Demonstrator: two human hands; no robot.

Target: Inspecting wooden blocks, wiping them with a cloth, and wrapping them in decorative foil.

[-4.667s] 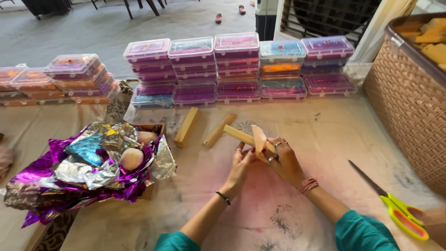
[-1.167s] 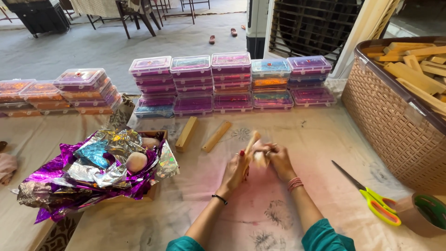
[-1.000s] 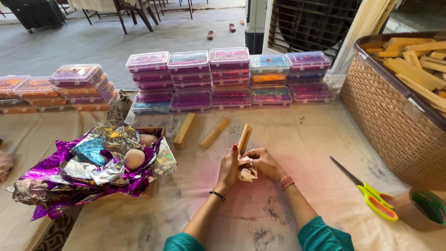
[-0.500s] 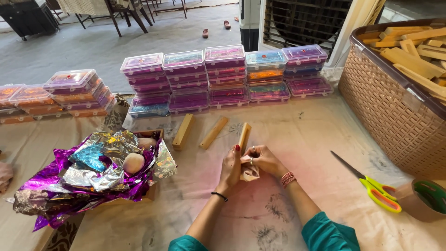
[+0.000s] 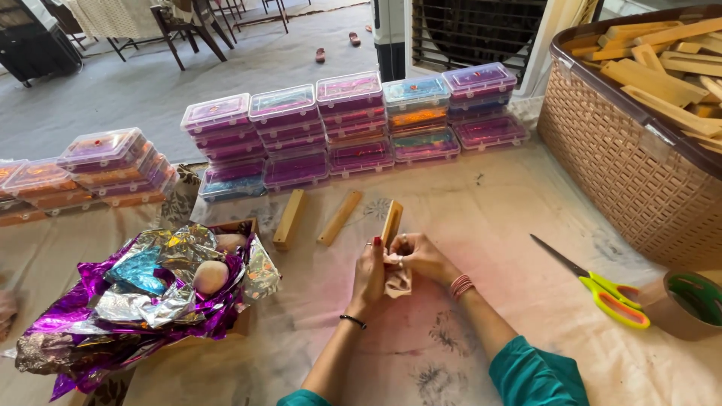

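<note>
A small, crumpled piece of pale cloth (image 5: pixel 397 280) is pinched between both hands near the middle of the counter (image 5: pixel 481 218). A flat, light wooden stick (image 5: pixel 391 222) stands nearly upright just behind it, at twelve o'clock from the cloth, its lower end hidden by the fingers.

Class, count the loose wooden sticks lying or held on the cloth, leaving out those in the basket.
3. Two sticks lie side by side left of the hands; a third stands tilted behind the hands. The hands may hide more.
</note>
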